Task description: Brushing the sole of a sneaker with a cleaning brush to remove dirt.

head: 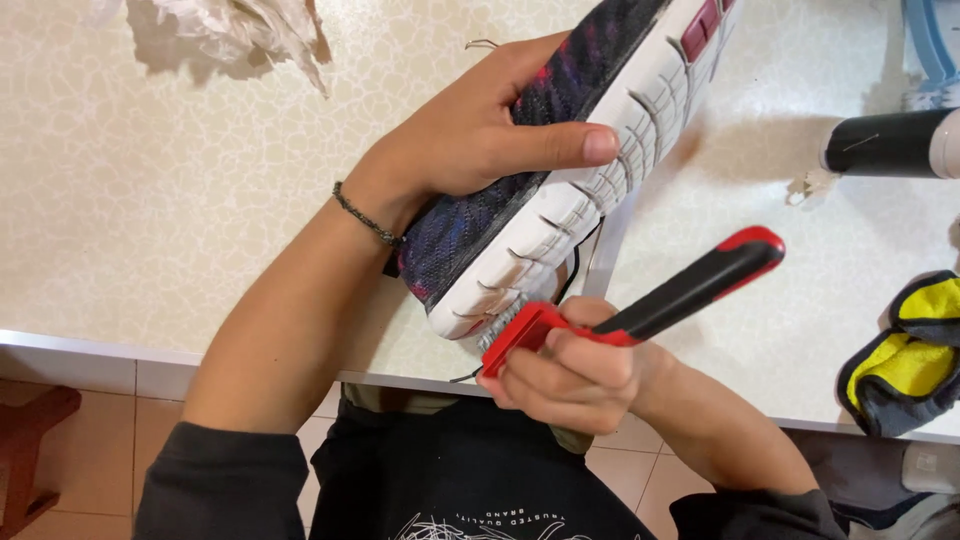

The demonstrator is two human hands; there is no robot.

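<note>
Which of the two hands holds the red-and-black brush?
The right hand grips the red-and-black handled brush, its bristles at the sole's edge; the left hand holds the white-soled dark mesh shoe.

A pale, crackle-patterned table (180, 200) carries crumpled paper (240, 30) far beyond the gripped shoe (560, 150), a yellow-grey cloth (905, 360) right of the held brush (640, 310), and a black cylinder (885, 143) above that.

Bright, even light falls from above, washing the desk (160, 200) pale with slight glare at upper right. Soft shadows lie beside the shoe (560, 190) and crumpled paper (240, 30). Focus is sharp, with mild softness at the edges.
</note>
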